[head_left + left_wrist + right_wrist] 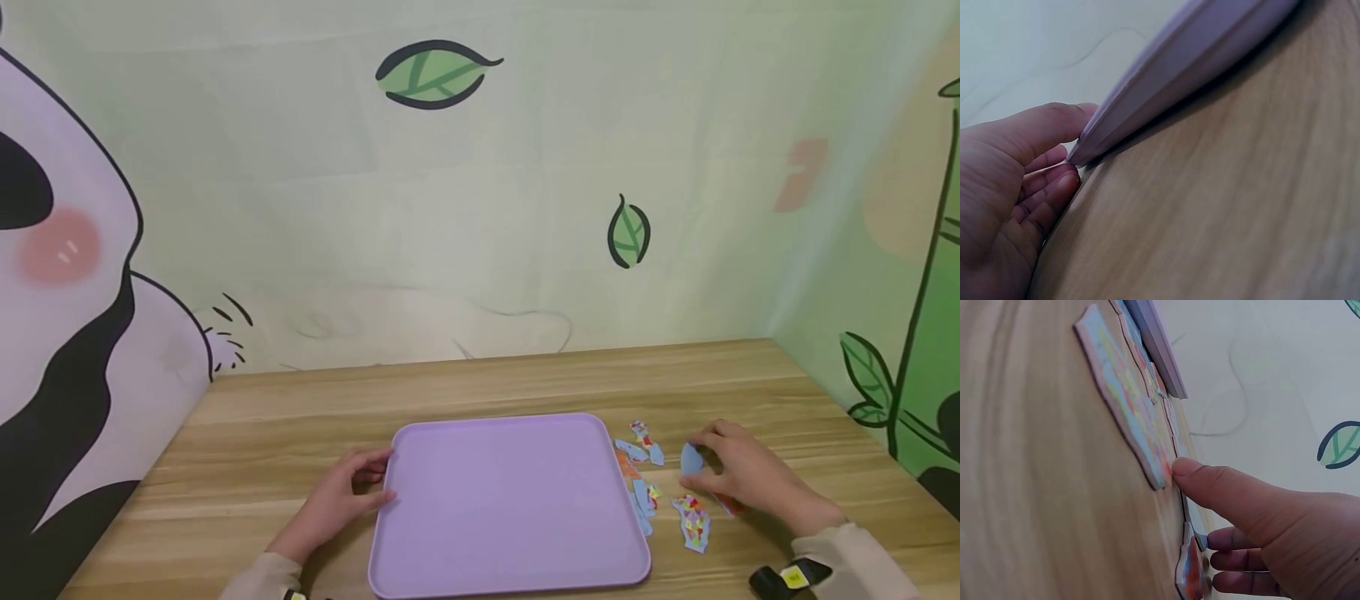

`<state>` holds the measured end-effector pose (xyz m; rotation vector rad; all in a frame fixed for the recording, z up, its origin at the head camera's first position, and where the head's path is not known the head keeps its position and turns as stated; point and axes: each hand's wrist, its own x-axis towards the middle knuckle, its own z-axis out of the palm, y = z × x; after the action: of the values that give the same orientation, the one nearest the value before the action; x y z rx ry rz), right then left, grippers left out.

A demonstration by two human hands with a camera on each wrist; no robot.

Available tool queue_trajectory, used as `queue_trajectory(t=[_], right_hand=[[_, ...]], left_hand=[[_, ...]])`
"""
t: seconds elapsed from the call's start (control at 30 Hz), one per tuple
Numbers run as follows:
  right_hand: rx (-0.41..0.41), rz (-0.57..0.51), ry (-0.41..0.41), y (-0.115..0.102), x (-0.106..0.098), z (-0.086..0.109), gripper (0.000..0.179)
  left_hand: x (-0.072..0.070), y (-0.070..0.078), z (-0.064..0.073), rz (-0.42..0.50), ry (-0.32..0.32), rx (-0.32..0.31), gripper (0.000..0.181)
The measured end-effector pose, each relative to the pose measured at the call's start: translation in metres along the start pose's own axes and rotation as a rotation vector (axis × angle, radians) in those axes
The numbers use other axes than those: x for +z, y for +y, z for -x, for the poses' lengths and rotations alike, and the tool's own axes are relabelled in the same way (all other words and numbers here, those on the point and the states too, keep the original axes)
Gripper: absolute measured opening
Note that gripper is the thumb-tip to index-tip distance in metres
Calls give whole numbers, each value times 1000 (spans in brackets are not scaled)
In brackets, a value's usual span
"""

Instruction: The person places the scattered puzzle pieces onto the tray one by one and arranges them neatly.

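Observation:
A lilac tray point(510, 508) lies flat on the wooden table. My left hand point(337, 496) grips its left rim, thumb on top and fingers at the side; the left wrist view shows the rim between thumb and fingers point(1041, 187). Right of the tray, my right hand point(750, 475) pinches a light blue puzzle piece point(691, 460) between thumb and fingers, low over the table. A colourful patterned puzzle piece point(693, 525) lies just nearer than this hand. An orange-red piece point(727, 503) shows partly beneath it.
Several blue and patterned puzzle pieces point(643, 504) lie along the tray's right edge. A small patterned piece point(639, 431) is farther back. Behind the wooden table point(300, 417) stands a wall point(300, 208) printed with leaves and a panda.

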<state>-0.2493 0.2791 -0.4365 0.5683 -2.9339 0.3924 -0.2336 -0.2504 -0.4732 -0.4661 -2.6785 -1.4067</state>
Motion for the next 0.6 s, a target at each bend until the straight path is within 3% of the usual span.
queue_trajectory(t=[0.4, 0.6], right_hand=[[5, 11, 19, 1, 1, -1, 57], [7, 11, 22, 1, 3, -1, 59]], left_hand=[[0, 3, 0, 8, 13, 5, 57], [1, 3, 0, 14, 7, -34, 58]])
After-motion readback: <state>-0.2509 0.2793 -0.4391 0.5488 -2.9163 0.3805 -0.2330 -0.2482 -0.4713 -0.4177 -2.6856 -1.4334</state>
